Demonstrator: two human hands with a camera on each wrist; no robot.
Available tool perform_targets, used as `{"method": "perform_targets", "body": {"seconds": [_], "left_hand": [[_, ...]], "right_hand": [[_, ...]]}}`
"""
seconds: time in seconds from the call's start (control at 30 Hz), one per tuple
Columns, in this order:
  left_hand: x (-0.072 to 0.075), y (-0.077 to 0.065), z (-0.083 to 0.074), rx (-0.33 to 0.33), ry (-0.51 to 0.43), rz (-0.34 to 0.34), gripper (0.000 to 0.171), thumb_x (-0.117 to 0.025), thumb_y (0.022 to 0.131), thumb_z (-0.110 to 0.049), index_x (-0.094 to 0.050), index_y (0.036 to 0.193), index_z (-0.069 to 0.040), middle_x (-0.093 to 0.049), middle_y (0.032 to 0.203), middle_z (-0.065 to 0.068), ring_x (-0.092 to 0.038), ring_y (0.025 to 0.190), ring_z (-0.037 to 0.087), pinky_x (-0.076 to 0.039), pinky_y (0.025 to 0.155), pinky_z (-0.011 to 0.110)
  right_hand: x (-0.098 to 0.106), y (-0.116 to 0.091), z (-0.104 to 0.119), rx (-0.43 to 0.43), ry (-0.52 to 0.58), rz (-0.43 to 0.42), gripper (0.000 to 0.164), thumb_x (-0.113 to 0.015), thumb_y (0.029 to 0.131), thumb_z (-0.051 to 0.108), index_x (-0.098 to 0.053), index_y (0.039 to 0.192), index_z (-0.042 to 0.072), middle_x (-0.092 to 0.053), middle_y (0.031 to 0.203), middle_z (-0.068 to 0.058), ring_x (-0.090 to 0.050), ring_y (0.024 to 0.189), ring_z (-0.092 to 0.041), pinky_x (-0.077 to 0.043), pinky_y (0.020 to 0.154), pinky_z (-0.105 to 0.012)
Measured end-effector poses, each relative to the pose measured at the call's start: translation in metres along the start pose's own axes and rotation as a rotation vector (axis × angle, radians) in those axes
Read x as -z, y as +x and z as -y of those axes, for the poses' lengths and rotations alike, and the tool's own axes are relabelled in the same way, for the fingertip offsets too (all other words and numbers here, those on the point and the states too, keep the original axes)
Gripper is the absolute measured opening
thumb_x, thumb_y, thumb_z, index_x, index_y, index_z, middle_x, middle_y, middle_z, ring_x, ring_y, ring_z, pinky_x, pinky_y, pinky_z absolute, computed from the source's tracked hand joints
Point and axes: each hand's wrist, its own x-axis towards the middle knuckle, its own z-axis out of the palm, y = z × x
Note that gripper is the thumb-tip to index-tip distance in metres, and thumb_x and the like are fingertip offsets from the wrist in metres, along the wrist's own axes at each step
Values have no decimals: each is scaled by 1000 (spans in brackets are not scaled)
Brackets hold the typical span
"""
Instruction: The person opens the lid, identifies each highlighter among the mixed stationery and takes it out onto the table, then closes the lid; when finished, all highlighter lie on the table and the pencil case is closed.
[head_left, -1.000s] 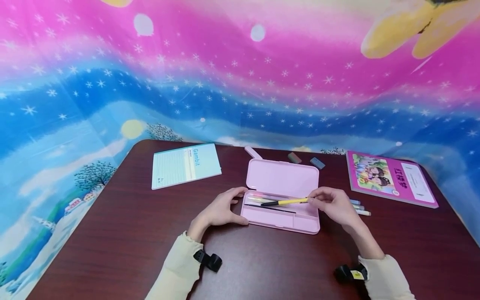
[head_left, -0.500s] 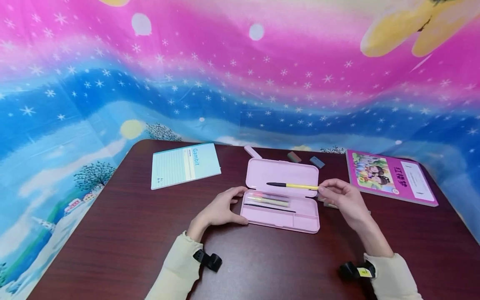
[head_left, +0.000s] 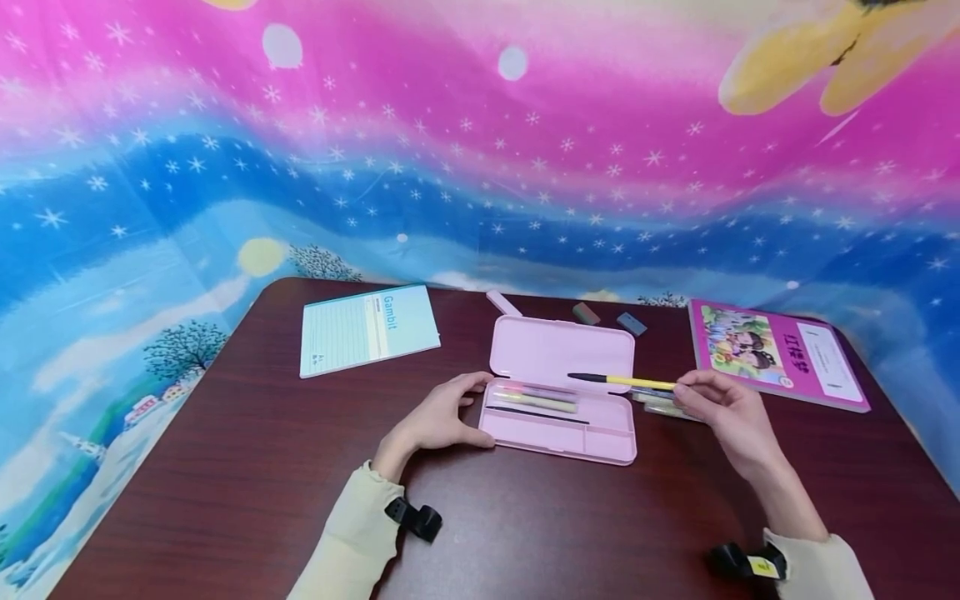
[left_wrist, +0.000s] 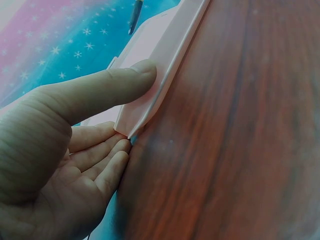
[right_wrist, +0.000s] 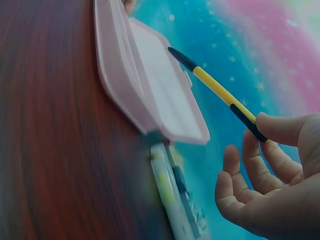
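Note:
A pink pencil case lies opened flat on the table, its lid folded back. Several pens lie in its rear compartment, along with a thin black stick. My left hand grips the case's left end; in the left wrist view the thumb presses the near wall, with fingers around the corner. Between thumb and fingertips, my right hand pinches the end of a yellow pen with a black tip. This pen hovers to the right of the case, its tip pointing left over the lid.
Several markers lie right of the case, partly behind my right hand. Two erasers and a small pink box-like piece sit behind the lid. A Gambit notebook is at back left, a pink book at right.
My right hand has lifted the yellow pen up from over the case's compartment and carried it to the right. My left hand has stayed on the case.

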Motion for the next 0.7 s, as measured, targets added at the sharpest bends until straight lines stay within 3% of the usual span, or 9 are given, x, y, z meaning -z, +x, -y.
{"method": "perform_targets", "body": {"seconds": [0.13,0.37,0.5,0.7], "left_hand": [[0,0,1,-2,1,1,83,-83,61,-27,-41,130,-10,-46,128,3,-47,113,18,-41,94,29],[1,-1,2,-14,3,-1,81,-83,62,-27,-42,130,-11,-46,126,2,-46,113,15,-41,94,28],[0,-1,1,-9,2,2,81,-83,62,-28,-42,130,-12,-46,127,0,-46,113,14,-41,94,27],[0,-2,1,-5,2,0,83,-82,62,-30,-40,131,-11,-45,128,1,-47,113,17,-41,95,30]], "right_hand": [[14,-12,9,-3,30,17,40,-66,82,28,-56,109,-1,-66,94,-6,-64,81,-14,-53,69,-23],[22,-41,40,-54,145,10,12,-59,87,10,-60,97,6,-66,85,0,-62,76,-8,-53,68,-24],[37,-51,36,-77,203,14,8,-57,87,6,-60,95,5,-67,84,-3,-62,74,-11,-53,65,-24],[56,-59,29,-138,150,28,7,-57,88,9,-61,93,10,-67,82,-1,-62,75,-10,-52,63,-23]]}}
